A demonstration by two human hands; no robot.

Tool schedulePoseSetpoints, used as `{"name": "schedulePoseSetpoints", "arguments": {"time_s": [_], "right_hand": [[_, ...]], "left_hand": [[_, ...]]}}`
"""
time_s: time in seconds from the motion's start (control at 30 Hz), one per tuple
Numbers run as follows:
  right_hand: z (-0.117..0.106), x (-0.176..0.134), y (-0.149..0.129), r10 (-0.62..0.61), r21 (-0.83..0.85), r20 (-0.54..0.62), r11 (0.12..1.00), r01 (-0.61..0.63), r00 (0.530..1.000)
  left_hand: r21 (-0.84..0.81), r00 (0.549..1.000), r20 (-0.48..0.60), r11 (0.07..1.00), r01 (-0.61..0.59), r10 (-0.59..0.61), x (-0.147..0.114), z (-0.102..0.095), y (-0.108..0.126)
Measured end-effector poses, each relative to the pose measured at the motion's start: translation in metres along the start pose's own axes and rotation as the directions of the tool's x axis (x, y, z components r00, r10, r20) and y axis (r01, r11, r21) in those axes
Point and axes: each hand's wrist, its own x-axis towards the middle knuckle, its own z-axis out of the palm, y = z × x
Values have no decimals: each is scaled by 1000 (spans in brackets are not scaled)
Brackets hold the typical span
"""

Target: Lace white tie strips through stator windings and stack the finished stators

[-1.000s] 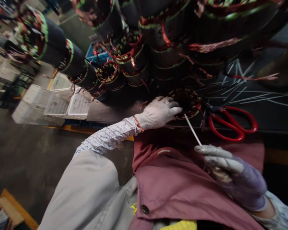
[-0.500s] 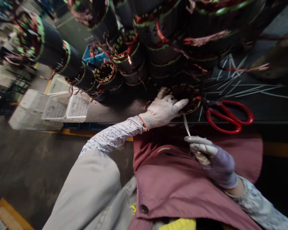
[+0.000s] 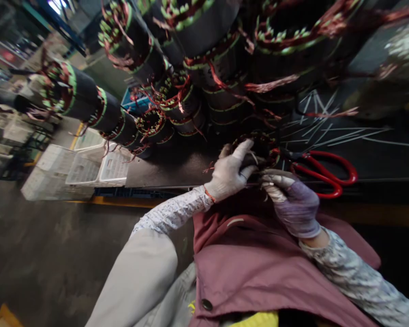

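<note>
no readable text, labels, brands or numbers anywhere, all too blurred

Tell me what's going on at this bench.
A person in gloves is working on a small wound stator at the bench's near edge. The left hand grips its near side, one finger raised over the rim; the right hand presses in beside it, fingertips at the windings. What the right hand pinches is hidden. Red scissors lie just right of the stator, thin white strips are scattered behind them, and more stators are stacked at the back.
</note>
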Motion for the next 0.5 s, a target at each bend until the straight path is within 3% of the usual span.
{"name": "schedulePoseSetpoints", "arguments": {"time_s": [0.13,0.27,0.4,0.5], "right_hand": [[-12,7,-14,54,-87,59,995,-49,997],[-20,12,-24,81,-72,141,995,-72,987],[-16,21,-20,58,-187,172,982,-25,983],[-12,29,-14,93,-277,186,960,-39,978]], "left_hand": [[-36,990,-70,992,-122,119,-4,11,-5],[-73,948,-128,951,-301,290,-2,16,-16],[-35,892,-112,896,-443,437,2,19,-22],[10,876,-79,879,-476,475,3,20,-23]]}}
